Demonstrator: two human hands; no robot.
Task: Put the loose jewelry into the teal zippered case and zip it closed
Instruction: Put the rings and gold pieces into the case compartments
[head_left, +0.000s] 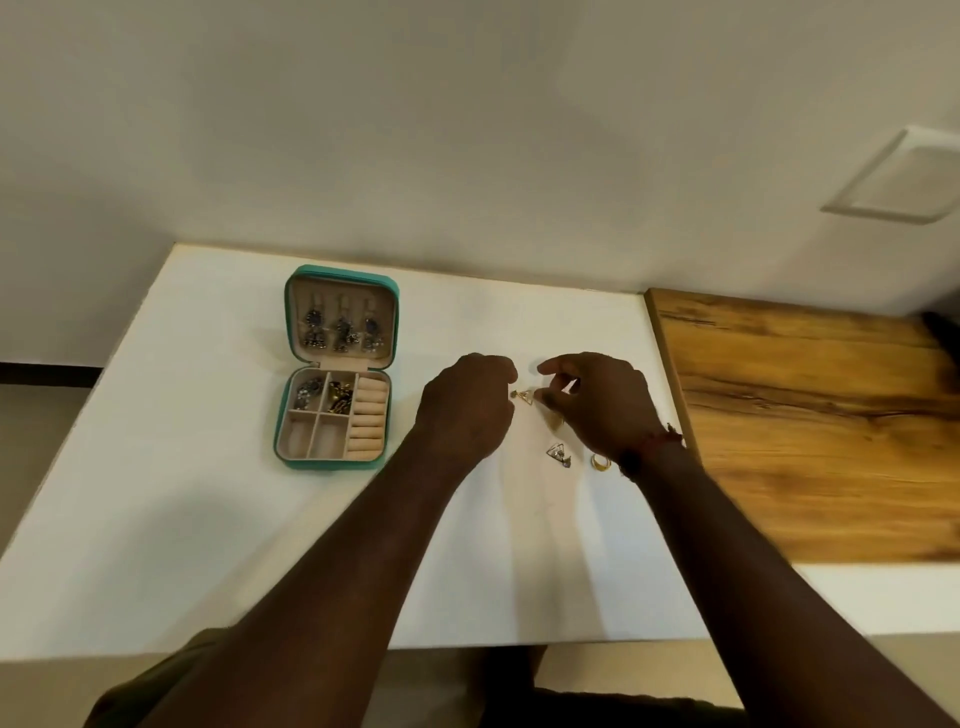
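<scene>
Teal zippered case (337, 366): open flat, left of centre toward the white surface's (208, 519) far edge; hanging earrings (340, 330) in lid. Triangle earring (526, 397): mid-surface, pinched by right hand (597, 405), left hand (467, 410) curled on its stud end. Matching earring (559, 455) and gold ring (601, 461): loose near right edge.

Both bare forearms enter from the bottom of the frame and converge toward the centre. The left forearm (322, 571) rises from the lower left, and the right forearm (753, 571) rises from the lower right. The left hand (465, 405) shows its back to the camera, its fingers curled in and their tips pinching the left end of a small triangular earring (526, 397). The right hand (602, 402), just beside it, meets the same earring with its thumb and a bent finger, the forefinger lifted above. Both wrists are held straight.
</scene>
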